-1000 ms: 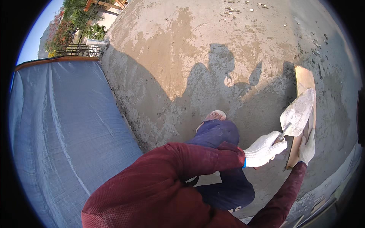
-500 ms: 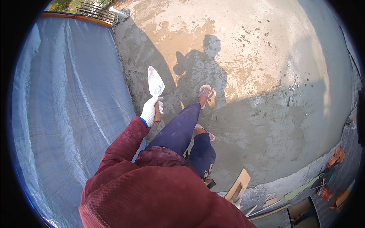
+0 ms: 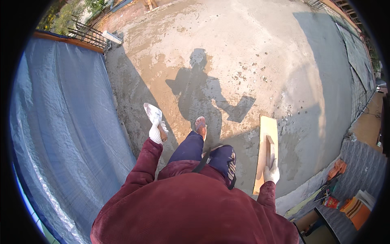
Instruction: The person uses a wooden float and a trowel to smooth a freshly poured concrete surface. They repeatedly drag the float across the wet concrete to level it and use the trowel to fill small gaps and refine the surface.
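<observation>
My left hand (image 3: pixel 156 132), in a white knit glove, is closed round the wooden handle of a pointing trowel (image 3: pixel 153 112). The trowel's pale, cement-smeared blade points away from me, above the grey floor. On the right, my gloved right hand (image 3: pixel 272 173) grips the handle of a long wooden float (image 3: pixel 261 156). The float's board stands lengthwise, handle side towards me. Both tools are held apart, one on either side of my legs. Under them lies the concrete floor (image 3: pixel 227 36), partly damp and patchy.
A blue tarpaulin (image 3: pixel 69 101) covers the left side, with thin bars (image 3: pixel 87 37) and a white pipe (image 3: pixel 112 37) beyond its far end. Small stones (image 3: pixel 242 73) lie scattered ahead. At the lower right are an orange bag (image 3: pixel 357 212) and a dark open-topped box (image 3: pixel 317 227).
My right hand has come forward with the float, which was low at the right before. My view has shifted, and the trowel sits lower and further left. My feet have moved.
</observation>
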A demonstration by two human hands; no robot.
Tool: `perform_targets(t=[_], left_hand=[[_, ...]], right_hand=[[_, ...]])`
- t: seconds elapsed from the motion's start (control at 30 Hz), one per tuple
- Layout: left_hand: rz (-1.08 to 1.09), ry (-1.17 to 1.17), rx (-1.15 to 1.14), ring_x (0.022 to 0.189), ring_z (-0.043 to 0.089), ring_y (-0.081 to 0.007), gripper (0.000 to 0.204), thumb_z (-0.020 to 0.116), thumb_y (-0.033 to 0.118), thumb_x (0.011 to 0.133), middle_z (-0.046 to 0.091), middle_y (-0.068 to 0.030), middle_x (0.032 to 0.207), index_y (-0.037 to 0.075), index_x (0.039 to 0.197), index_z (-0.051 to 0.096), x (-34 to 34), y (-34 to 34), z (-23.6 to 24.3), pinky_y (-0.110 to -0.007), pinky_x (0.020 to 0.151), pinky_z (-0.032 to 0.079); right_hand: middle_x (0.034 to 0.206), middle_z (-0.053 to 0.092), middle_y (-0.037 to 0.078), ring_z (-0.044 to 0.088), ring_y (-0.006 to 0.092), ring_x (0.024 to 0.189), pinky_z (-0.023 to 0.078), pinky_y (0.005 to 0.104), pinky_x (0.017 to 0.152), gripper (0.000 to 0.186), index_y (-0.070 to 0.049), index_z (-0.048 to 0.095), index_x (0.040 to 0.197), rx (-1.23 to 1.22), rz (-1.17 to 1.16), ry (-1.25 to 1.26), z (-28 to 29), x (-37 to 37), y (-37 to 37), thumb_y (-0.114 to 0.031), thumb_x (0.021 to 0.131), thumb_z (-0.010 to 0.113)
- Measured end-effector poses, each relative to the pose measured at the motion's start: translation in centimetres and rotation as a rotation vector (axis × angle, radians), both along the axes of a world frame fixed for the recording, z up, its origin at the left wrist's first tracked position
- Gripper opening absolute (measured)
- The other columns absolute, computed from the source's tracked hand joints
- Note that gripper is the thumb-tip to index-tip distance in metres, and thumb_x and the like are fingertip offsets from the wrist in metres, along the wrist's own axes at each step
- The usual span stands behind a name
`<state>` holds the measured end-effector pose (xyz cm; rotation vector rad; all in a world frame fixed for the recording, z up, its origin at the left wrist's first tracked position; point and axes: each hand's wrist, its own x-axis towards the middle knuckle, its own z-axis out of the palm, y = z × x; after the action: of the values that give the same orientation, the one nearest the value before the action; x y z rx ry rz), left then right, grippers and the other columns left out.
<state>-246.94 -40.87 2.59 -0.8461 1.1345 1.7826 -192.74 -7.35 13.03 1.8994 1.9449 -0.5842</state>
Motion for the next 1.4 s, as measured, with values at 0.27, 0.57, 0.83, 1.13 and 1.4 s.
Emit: perform_targets(t=[0.27, 0.57, 0.83, 1.13, 1.4], left_hand=[[-0.025, 0.145, -0.008, 0.06, 0.053, -0.0093, 0.034, 0.062, 0.044, 0.103, 0.05, 0.0063, 0.072, 0.011, 0.111, 0.06, -3.8, 7.7, 7.8, -0.027, 0.05, 0.045], [0.025, 0.258, -0.243, 0.06, 0.051, -0.012, 0.039, 0.062, 0.047, 0.104, 0.052, 0.0034, 0.073, 0.009, 0.108, 0.061, -5.2, 15.9, 10.9, -0.027, 0.053, 0.044], [0.016, 0.15, -0.313, 0.06, 0.053, -0.0105, 0.037, 0.061, 0.044, 0.106, 0.054, 0.0021, 0.076, 0.007, 0.111, 0.062, -6.4, 18.4, 4.5, -0.028, 0.052, 0.047], [-0.119, 0.136, -0.366, 0.061, 0.058, -0.0108, 0.032, 0.06, 0.039, 0.106, 0.058, -0.0002, 0.078, 0.007, 0.111, 0.063, -14.5, 22.4, -16.8, -0.026, 0.053, 0.049], [-0.398, -0.032, -0.497, 0.061, 0.056, -0.0139, 0.036, 0.053, 0.04, 0.109, 0.056, -0.0032, 0.079, 0.004, 0.113, 0.06, -20.5, 20.9, -23.7, -0.028, 0.056, 0.048]], right_hand=[[0.135, 0.066, 0.017, 0.067, 0.04, 0.117, 0.053, 0.0491, 0.099, 0.064, -0.023, 0.048, 0.155, 0.108, 0.637, 0.249, -3.9, -24.6, 17.1, -0.014, 0.093, 0.06], [0.109, 0.065, 0.014, 0.066, 0.0349, 0.102, 0.054, 0.049, 0.088, 0.068, -0.024, 0.046, 0.157, -0.031, 1.006, 0.52, -19.0, -49.5, 18.6, -0.013, 0.093, 0.064], [0.109, 0.066, 0.013, 0.065, 0.0331, 0.1, 0.052, 0.0477, 0.09, 0.073, -0.02, 0.044, 0.158, -0.231, 1.13, 0.625, -24.7, -59.4, 11.7, -0.01, 0.089, 0.065], [0.104, 0.065, 0.009, 0.067, 0.0256, 0.095, 0.053, 0.0415, 0.077, 0.057, -0.023, 0.052, 0.149, -0.126, 1.169, 0.673, -47.8, -69.5, 3.5, -0.01, 0.094, 0.059], [0.108, 0.06, 0.007, 0.066, 0.0241, 0.094, 0.053, 0.0394, 0.075, 0.062, -0.039, 0.054, 0.148, -0.116, 1.158, 0.561, -62.1, -74.5, -0.2, -0.011, 0.093, 0.063]])
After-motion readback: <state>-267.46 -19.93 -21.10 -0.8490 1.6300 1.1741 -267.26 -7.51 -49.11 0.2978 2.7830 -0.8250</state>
